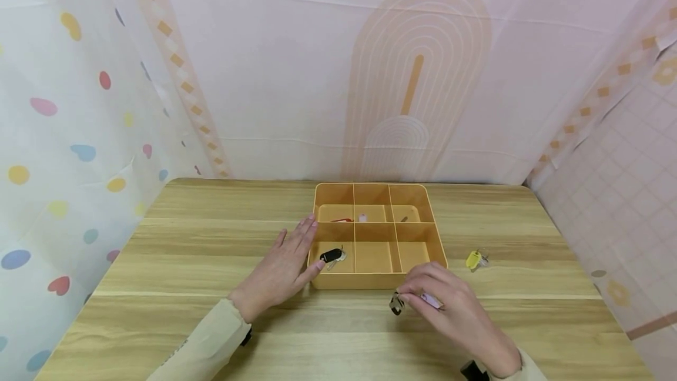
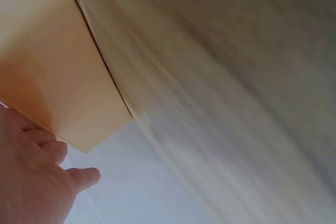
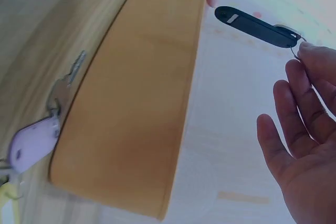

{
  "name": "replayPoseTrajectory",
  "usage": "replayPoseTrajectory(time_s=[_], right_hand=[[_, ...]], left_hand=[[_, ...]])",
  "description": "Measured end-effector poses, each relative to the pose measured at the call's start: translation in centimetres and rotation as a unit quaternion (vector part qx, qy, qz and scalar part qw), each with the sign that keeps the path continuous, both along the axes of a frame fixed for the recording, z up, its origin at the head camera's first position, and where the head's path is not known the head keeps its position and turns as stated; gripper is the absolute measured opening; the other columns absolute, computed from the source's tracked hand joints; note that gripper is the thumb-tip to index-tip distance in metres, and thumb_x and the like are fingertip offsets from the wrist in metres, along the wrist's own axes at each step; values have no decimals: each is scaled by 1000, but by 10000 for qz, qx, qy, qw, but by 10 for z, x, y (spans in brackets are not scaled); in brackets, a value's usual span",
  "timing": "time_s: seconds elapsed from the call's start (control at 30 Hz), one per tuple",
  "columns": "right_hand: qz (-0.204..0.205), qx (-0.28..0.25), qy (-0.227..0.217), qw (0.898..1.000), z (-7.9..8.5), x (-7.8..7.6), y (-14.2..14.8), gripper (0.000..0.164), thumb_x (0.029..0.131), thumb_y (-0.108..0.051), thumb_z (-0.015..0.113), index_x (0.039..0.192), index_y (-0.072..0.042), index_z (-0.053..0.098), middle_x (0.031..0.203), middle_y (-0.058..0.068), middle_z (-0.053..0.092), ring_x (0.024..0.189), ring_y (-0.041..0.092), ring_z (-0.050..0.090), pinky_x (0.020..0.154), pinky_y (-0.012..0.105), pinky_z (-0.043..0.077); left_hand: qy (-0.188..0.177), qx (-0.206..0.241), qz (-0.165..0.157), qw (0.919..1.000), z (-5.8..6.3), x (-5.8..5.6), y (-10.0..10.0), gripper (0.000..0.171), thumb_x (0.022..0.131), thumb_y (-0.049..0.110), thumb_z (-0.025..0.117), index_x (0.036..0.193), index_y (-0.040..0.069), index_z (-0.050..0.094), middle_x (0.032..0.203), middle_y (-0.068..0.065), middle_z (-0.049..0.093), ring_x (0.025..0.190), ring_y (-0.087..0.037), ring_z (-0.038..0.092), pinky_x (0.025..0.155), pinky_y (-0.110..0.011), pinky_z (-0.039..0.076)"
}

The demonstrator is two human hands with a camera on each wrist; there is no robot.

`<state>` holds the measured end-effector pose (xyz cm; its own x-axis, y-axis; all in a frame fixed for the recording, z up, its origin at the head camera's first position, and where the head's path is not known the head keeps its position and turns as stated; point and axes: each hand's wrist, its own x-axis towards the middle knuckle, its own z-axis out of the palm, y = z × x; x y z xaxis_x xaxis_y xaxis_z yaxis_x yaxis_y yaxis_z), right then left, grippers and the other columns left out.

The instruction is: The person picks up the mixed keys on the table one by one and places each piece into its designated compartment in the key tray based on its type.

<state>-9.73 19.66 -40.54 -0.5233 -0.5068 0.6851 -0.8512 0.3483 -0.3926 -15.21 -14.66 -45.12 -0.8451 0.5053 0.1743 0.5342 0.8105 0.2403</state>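
Observation:
My right hand (image 1: pixel 449 304) pinches the ring of a slim black keyring piece (image 3: pixel 257 27), rounded at its far end, in front of a yellow-orange divided box (image 1: pixel 359 281). Just behind those fingers a key with a lilac tag (image 3: pixel 34 142) lies on the table, partly hidden in the head view. Against the box's left side rests my left hand (image 1: pixel 282 269), fingers extended, thumb by the front left corner. A black key tag (image 1: pixel 331 255) with a key lies in the front left compartment. The back compartments hold a red item (image 1: pixel 344 220), a pale pink item (image 1: pixel 362 217) and a small brownish item (image 1: pixel 404 219).
To the right of the box, a key with a yellow tag (image 1: pixel 473 260) lies on the wooden table (image 1: pixel 211 240). Patterned cloth (image 1: pixel 285 75) hangs behind the table's back edge and along both sides.

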Motion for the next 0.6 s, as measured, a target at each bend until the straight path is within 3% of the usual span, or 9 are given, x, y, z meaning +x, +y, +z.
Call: replayPoseTrajectory(time_s=[0.23,0.4,0.6], right_hand=[[-168,26,-125,9998,7,-4,-10,23,104,-34,62,98,-18,77,104,-7,71,99,12,66,84,14,53],[-169,-45,-275,9995,12,-8,-19,20,103,-34,64,101,-18,77,106,-6,72,101,12,67,92,16,52],[-44,-321,-237,9992,14,-15,-35,6,96,-17,75,103,-17,76,105,-5,72,101,15,68,95,20,52]], left_hand=[[-32,21,6,10000,0,0,0,80,110,52,36,165,-1,11,173,-12,4,159,-28,11,124,-60,17],[-18,26,11,10000,1,1,0,80,110,52,37,164,-1,12,173,-12,4,159,-28,10,124,-60,17],[13,61,10,10000,-1,0,1,80,110,50,41,164,-2,14,173,-13,5,159,-29,11,124,-61,17]])
